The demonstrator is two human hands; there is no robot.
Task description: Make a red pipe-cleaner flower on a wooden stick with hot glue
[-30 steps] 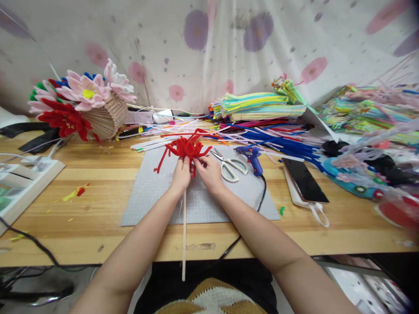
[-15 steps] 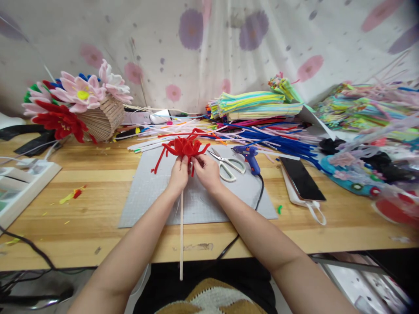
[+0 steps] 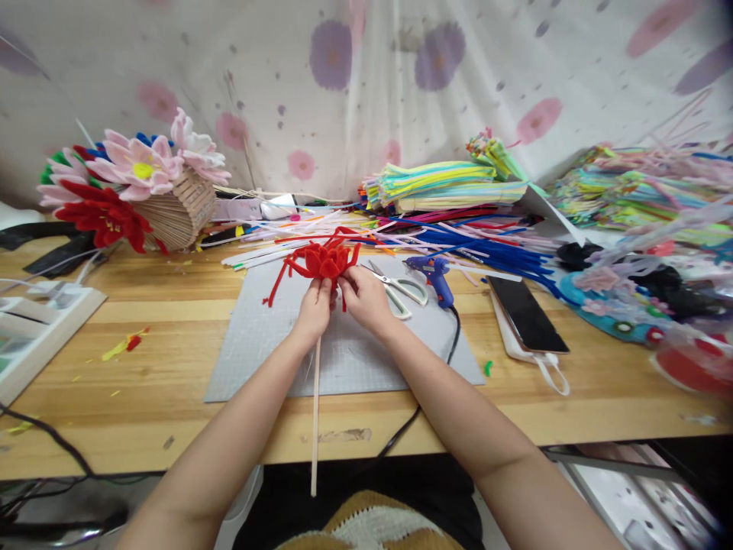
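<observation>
A red pipe-cleaner flower (image 3: 325,260) with curled petals is held up above the grey cutting mat (image 3: 252,359). My left hand (image 3: 314,307) is closed around the flower's base and the top of a pale wooden stick (image 3: 315,428), which slants down past the table edge. My right hand (image 3: 367,299) pinches at the flower's right underside, where a short red end hangs below the fingers. Its fingertips partly hide what they grip. Loose red pipe cleaners (image 3: 276,283) lie at the flower's left. Scissors (image 3: 409,290) rest just beyond my right hand.
A blue glue gun (image 3: 434,276) lies right of the scissors, its black cord running to the table's front edge. Further right is a phone (image 3: 530,313). Pipe cleaners (image 3: 492,248) spread along the back. A basket of flowers (image 3: 183,206) and a power strip (image 3: 51,321) are at left.
A right-hand petal of the flower now stands more upright, and my right hand has shifted slightly right along the base. My left hand keeps its hold, and the stick's lower end has swung slightly left.
</observation>
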